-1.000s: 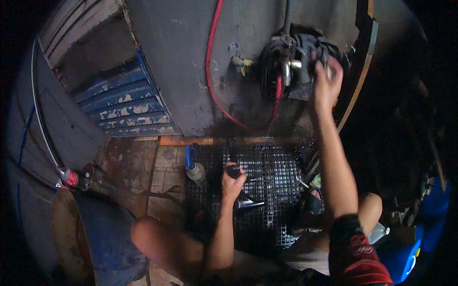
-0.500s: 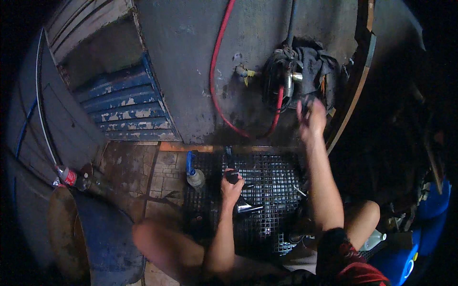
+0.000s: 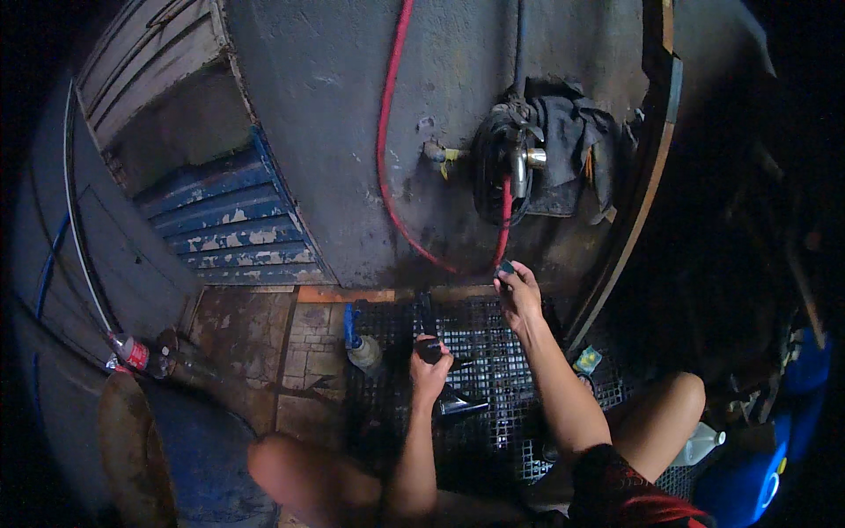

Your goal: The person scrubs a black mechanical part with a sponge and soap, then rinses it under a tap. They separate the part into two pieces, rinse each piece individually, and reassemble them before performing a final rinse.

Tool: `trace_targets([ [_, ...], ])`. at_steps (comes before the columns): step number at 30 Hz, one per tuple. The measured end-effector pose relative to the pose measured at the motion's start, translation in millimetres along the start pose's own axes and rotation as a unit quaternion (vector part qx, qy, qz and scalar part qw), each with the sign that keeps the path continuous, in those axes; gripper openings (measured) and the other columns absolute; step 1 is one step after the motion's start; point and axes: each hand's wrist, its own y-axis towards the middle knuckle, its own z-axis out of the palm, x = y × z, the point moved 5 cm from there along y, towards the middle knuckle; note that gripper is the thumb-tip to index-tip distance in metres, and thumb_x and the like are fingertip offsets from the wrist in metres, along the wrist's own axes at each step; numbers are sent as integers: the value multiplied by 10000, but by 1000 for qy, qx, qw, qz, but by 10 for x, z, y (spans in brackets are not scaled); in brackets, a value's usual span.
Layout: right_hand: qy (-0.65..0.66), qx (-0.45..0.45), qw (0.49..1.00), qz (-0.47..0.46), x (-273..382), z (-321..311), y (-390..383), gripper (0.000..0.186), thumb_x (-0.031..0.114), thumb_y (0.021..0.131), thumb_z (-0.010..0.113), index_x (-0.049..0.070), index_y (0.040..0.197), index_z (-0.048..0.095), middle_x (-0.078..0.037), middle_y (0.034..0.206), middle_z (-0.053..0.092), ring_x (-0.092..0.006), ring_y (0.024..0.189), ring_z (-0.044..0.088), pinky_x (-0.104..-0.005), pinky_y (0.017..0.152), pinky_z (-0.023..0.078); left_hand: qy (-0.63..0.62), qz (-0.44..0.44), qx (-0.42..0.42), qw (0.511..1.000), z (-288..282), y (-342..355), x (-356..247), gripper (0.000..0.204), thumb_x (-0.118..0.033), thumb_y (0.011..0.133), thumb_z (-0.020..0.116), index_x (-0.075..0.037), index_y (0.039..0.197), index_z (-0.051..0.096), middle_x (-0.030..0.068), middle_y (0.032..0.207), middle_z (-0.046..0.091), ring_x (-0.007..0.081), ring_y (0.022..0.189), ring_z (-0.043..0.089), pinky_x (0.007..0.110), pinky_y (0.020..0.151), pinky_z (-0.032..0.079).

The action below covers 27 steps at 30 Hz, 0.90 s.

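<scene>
My left hand (image 3: 429,378) is closed around a black part with a rounded end (image 3: 429,350), above the grid mat. A glossy black piece (image 3: 459,404) shows just below that hand; whether it belongs to the same part, I cannot tell. My right hand (image 3: 521,299) is raised near the wall and pinches a small dark piece (image 3: 505,267) between thumb and fingers. Just above it hangs the lower bend of a red hose (image 3: 384,158). The hose runs to a silver metal fitting (image 3: 531,158) in front of a dark coil (image 3: 493,172).
Dark cloth (image 3: 568,150) hangs beside the coil on the grey wall. A grey bottle with a blue upright part (image 3: 364,354) stands on the black grid mat (image 3: 510,352). A green packet (image 3: 587,360) lies at right, near a white jug (image 3: 701,444) and blue containers (image 3: 739,493).
My right hand has come down and left from beside the hanging cloth to below the hose. The view has shifted slightly. My left hand still grips the black part.
</scene>
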Motion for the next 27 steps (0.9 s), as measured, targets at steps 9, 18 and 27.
trace_targets([
  [9, 291, 290, 906, 105, 515, 444, -658, 610, 42, 820, 540, 37, 1405, 370, -54, 973, 516, -140, 707, 458, -254, 598, 421, 74, 13, 0, 997, -6, -3, -75, 216, 14, 721, 643, -72, 890, 537, 9, 778, 590, 129, 747, 584, 294, 736, 485],
  [18, 310, 327, 880, 149, 752, 683, -878, 484, 119, 863, 523, 43, 1334, 441, -88, 992, 514, -151, 692, 463, -255, 569, 411, 65, 1, 9, 998, -3, -14, -85, 262, 102, 705, 590, -64, 892, 512, 11, 806, 558, 110, 752, 542, 280, 713, 470],
  [27, -275, 58, 749, -600, 2342, 1758, -829, 355, 64, 883, 512, 7, 1233, 488, -128, 1206, 533, -283, 1098, 547, -345, 978, 398, 93, -18, 5, 996, -25, -15, 1, 264, 96, 699, 588, -65, 891, 507, 4, 808, 554, 104, 733, 542, 270, 702, 477],
])
